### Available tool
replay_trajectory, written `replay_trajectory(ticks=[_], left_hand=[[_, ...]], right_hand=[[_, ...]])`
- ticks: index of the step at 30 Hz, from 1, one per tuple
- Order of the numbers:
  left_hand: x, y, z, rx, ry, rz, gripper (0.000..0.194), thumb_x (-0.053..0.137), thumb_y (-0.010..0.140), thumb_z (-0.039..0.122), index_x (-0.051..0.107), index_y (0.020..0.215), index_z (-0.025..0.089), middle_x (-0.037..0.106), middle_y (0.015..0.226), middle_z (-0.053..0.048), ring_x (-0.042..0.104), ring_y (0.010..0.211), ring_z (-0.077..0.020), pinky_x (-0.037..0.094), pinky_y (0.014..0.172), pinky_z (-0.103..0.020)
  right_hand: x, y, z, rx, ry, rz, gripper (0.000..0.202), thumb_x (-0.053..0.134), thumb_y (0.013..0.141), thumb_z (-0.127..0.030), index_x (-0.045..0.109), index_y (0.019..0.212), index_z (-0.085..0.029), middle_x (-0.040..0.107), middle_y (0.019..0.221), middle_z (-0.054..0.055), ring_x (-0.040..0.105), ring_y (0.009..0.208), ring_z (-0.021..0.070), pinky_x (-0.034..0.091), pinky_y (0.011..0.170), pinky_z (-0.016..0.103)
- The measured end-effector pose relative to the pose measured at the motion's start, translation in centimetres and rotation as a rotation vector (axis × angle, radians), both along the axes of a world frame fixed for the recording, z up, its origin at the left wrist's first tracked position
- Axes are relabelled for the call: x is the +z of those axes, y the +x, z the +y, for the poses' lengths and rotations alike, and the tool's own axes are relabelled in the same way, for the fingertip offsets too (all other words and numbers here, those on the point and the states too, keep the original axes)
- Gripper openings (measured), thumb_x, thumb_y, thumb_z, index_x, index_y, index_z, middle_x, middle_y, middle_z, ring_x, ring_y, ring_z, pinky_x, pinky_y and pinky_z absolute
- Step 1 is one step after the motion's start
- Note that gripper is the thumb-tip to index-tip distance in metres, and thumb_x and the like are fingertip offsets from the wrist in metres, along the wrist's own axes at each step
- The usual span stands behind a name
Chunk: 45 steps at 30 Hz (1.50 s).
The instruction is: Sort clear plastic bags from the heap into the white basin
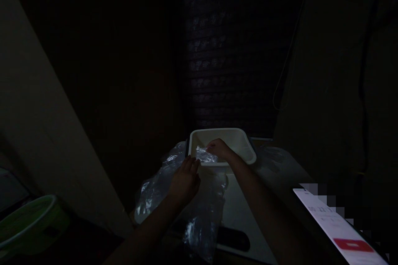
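Note:
My right hand (220,149) reaches into a white plastic basin (222,131), its fingers pinched on a piece of shiny clear plastic (205,155). My left hand (185,180) is at the basin's front left corner, fingers stretched toward the rim and apart. Whether its fingertips press on the plastic there is too dark to tell. Below and around this hand spreads a crumpled clear plastic sheet or bag (152,194), running down to the lower edge. The bottom of the basin is mostly in shadow.
A white board (238,203) with a dark rounded handle-like shape (234,239) lies before the basin. At lower right a lit phone (336,223) shows a timer. A green tub (34,219) stands lower left. Behind is a dark ridged shutter (211,66); a pale wall edge (56,103) rises left.

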State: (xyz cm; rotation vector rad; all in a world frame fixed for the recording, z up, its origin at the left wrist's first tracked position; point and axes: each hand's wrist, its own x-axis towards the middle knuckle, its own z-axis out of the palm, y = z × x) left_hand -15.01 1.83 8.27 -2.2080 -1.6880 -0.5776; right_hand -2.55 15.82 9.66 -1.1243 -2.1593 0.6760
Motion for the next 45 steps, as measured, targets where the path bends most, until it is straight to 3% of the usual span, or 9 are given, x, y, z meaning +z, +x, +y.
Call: replay_trajectory(ticks=[7, 11, 23, 28, 32, 36, 41, 45], left_hand=[[-0.2, 0.0, 0.3, 0.001, 0.009, 0.005, 0.042, 0.035, 0.068, 0.016, 0.031, 0.109, 0.014, 0.033, 0.115, -0.009, 0.018, 0.110, -0.0186, 0.028, 0.085, -0.031], [-0.2, 0.1, 0.5, 0.031, -0.009, 0.015, 0.043, 0.035, 0.067, 0.017, 0.030, 0.110, 0.012, 0.031, 0.116, -0.010, 0.017, 0.111, -0.0190, 0.028, 0.084, -0.031], [0.1, 0.1, 2.5, 0.075, -0.019, 0.054, 0.052, 0.036, 0.066, 0.019, 0.022, 0.115, 0.008, 0.025, 0.121, -0.012, 0.013, 0.112, -0.0195, 0.024, 0.085, -0.031], [-0.2, 0.1, 3.4, 0.116, -0.030, 0.077, 0.054, 0.037, 0.065, 0.019, 0.021, 0.115, 0.006, 0.023, 0.121, -0.013, 0.014, 0.111, -0.0213, 0.025, 0.084, -0.033], [0.2, 0.6, 3.1, 0.128, 0.083, 0.058, 0.055, 0.039, 0.063, 0.017, 0.023, 0.114, 0.006, 0.024, 0.120, -0.015, 0.016, 0.110, -0.0238, 0.020, 0.085, -0.039], [1.1, 1.5, 2.1, -0.002, 0.149, 0.025, 0.039, 0.037, 0.066, 0.015, 0.038, 0.104, 0.011, 0.040, 0.109, -0.012, 0.032, 0.101, -0.0209, 0.025, 0.083, -0.035], [1.0, 3.7, 0.3, -0.178, -0.127, 0.011, 0.023, 0.036, 0.067, 0.015, 0.053, 0.082, 0.015, 0.055, 0.083, -0.007, 0.048, 0.081, -0.0165, 0.034, 0.073, -0.028], [0.5, 5.3, -0.9, -0.165, -0.241, -0.019, 0.022, 0.037, 0.067, 0.017, 0.055, 0.080, 0.016, 0.056, 0.082, -0.006, 0.049, 0.079, -0.0158, 0.035, 0.069, -0.026]], right_hand=[[-1.0, 0.0, 0.8, -0.020, 0.029, 0.002, 0.028, 0.054, 0.053, -0.021, 0.058, 0.080, -0.016, 0.059, 0.081, 0.005, 0.052, 0.073, 0.0165, 0.039, 0.062, 0.023], [-0.8, 0.5, 1.3, -0.054, 0.066, 0.057, 0.027, 0.049, 0.058, -0.019, 0.057, 0.084, -0.016, 0.056, 0.090, 0.006, 0.050, 0.082, 0.0169, 0.038, 0.070, 0.026], [2.4, 4.9, 0.6, -0.193, 0.146, 0.148, 0.020, 0.041, 0.064, -0.016, 0.059, 0.072, -0.015, 0.060, 0.078, 0.005, 0.052, 0.075, 0.0136, 0.038, 0.065, 0.023], [3.6, 6.3, -1.1, -0.242, 0.256, 0.197, 0.022, 0.039, 0.064, -0.015, 0.058, 0.073, -0.014, 0.060, 0.069, 0.003, 0.053, 0.066, 0.0118, 0.039, 0.059, 0.021], [4.4, 7.8, -2.8, -0.273, 0.313, 0.209, 0.022, 0.039, 0.064, -0.016, 0.058, 0.073, -0.014, 0.060, 0.068, 0.003, 0.052, 0.063, 0.0115, 0.038, 0.057, 0.021], [3.2, 10.0, -4.8, -0.303, 0.280, 0.142, 0.023, 0.037, 0.064, -0.015, 0.058, 0.075, -0.013, 0.060, 0.067, 0.004, 0.052, 0.061, 0.0111, 0.038, 0.055, 0.020], [-0.4, 12.8, -8.3, -0.266, 0.231, -0.113, 0.022, 0.038, 0.062, -0.012, 0.059, 0.069, -0.015, 0.060, 0.071, 0.003, 0.052, 0.066, 0.0120, 0.036, 0.059, 0.020], [-2.0, 13.0, -11.4, -0.181, 0.126, -0.293, 0.020, 0.040, 0.061, -0.011, 0.059, 0.066, -0.013, 0.060, 0.072, 0.005, 0.052, 0.067, 0.0128, 0.036, 0.059, 0.020]])
